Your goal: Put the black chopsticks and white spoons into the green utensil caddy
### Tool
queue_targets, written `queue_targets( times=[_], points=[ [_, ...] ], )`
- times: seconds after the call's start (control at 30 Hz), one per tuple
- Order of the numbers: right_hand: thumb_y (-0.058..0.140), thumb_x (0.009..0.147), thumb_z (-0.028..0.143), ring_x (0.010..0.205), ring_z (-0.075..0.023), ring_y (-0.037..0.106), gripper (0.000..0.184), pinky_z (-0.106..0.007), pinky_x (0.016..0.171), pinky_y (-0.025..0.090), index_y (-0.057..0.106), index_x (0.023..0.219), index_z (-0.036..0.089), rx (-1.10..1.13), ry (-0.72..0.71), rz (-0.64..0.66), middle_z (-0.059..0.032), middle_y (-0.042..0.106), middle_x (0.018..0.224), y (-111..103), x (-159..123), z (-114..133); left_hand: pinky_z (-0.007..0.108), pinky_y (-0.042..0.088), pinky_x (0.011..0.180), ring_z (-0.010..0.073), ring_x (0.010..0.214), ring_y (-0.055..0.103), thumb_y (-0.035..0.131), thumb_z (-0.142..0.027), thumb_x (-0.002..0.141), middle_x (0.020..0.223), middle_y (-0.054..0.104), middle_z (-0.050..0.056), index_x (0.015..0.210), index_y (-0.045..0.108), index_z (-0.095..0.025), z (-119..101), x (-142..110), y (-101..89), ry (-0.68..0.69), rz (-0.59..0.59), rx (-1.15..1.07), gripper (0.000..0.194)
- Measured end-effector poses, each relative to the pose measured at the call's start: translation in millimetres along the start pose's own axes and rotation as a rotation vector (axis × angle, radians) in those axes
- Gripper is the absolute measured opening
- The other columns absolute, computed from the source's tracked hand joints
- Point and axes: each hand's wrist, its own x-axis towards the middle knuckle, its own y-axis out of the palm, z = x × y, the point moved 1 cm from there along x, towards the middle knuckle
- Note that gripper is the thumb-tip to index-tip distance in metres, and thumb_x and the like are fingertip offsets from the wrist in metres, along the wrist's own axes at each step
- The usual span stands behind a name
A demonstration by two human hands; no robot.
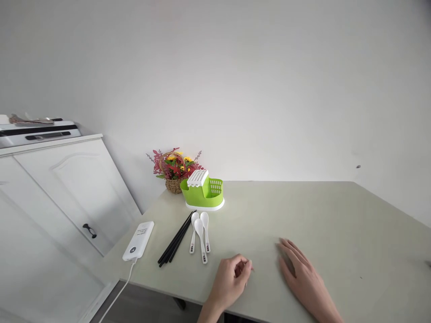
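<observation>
My left hand (230,279) is over the table's front part, its fingers curled in and the thumb against them. No object shows in it. To the right, my right hand (302,277) is open, palm down on or just above the tabletop, slightly blurred. Nearest to my left hand are three white spoons (200,231), lying close together, bowls away from me. Beside them lies a bundle of several black chopsticks (175,241), placed aslant. Behind these stands a green utensil holder (195,197) with a white slotted top and white base. Neither hand touches these things.
A wicker basket of artificial flowers (174,185) stands behind the holder. On the table's (323,215) left edge lies a white power bank (139,240) with a white cable (125,285) hanging down. A white cabinet (76,179) stands at the left; a wall runs behind.
</observation>
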Motion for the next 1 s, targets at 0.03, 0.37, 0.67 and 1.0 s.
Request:
queue_targets(
  times=[0.03,0.37,0.67,1.0],
  points=[
    [0.039,0.101,0.041,0.148,-0.0252,0.041,0.047,-0.05,0.119,0.042,0.058,0.14,0.023,0.0,-0.004,0.0,-0.0037,0.052,0.155,-0.3,0.5,-0.3,0.023,0.033,0.055,0.0116,0.054,0.047,0.05,-0.053,0.1,0.056,0.052,-0.003,0.079,0.064,-0.018,-0.6,-0.2,-0.1,0.001,-0.001,0.002,0.043],
    [0.037,0.102,0.045,0.15,-0.0265,0.038,0.048,-0.053,0.12,0.041,0.06,0.141,0.027,0.013,0.051,0.049,0.0011,0.048,0.158,-1.8,-0.6,-3.1,0.024,0.033,0.056,0.012,0.055,0.047,0.048,-0.054,0.101,0.058,0.051,-0.003,0.08,0.062,-0.019,2.6,-0.4,0.9,0.003,-0.024,-0.022,0.043],
    [0.038,0.101,0.044,0.149,-0.0259,0.04,0.046,-0.052,0.118,0.042,0.061,0.138,0.03,0.035,0.062,0.05,0.0028,0.05,0.157,-5.5,-1.1,-0.7,0.024,0.034,0.056,0.0122,0.055,0.047,0.048,-0.055,0.101,0.058,0.052,-0.003,0.082,0.063,-0.019,2.5,-1.0,1.2,-0.002,-0.013,-0.017,0.043],
    [0.042,0.1,0.042,0.146,-0.0278,0.044,0.043,-0.054,0.117,0.044,0.065,0.134,0.031,0.066,0.037,0.018,0.0014,0.054,0.153,-8.5,-1.9,0.9,0.024,0.034,0.055,0.0131,0.055,0.047,0.047,-0.056,0.1,0.058,0.052,-0.002,0.08,0.063,-0.02,0.8,-1.2,0.7,0.002,-0.013,0.007,0.044]
  ],
)
